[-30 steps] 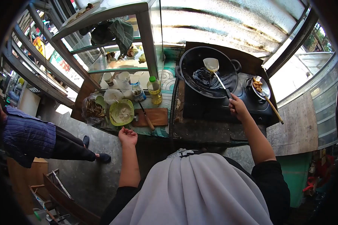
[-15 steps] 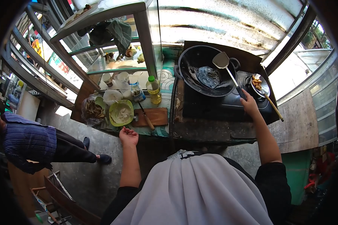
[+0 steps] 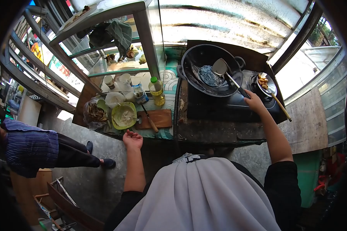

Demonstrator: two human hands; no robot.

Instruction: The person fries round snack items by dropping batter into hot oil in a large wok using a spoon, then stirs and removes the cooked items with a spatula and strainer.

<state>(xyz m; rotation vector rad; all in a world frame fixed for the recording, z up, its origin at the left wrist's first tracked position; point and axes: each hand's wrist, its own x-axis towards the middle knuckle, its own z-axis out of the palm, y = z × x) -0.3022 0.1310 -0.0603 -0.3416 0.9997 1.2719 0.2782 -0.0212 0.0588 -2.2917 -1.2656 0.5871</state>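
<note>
My right hand (image 3: 253, 101) is wrapped round the black handle of a metal spatula (image 3: 220, 67). The spatula's blade is inside a large dark wok (image 3: 194, 56), over a shallow pool of shiny liquid at the bottom. The wok stands on a black stove (image 3: 216, 109). My left hand (image 3: 132, 139) hangs palm up at the counter's front edge, fingers loosely curled and holding nothing. Nearest to it is a green bowl (image 3: 134, 122) with white batter inside. A knife (image 3: 150, 121) with a wooden handle lies on a wooden cutting board (image 3: 164, 118).
Right of the wok, a strainer (image 3: 273, 89) with a long handle holds brown fried pieces (image 3: 263, 81). A bottle of yellow oil (image 3: 157, 92), cups and plastic bags (image 3: 94, 113) crowd the left counter below a glass cabinet (image 3: 152, 46). A person in a striped shirt (image 3: 31, 144) stands at left.
The spatula's blade has come down and left from the wok's far right side, lower into the wok. My right hand has shifted slightly with it. My left hand stays almost still.
</note>
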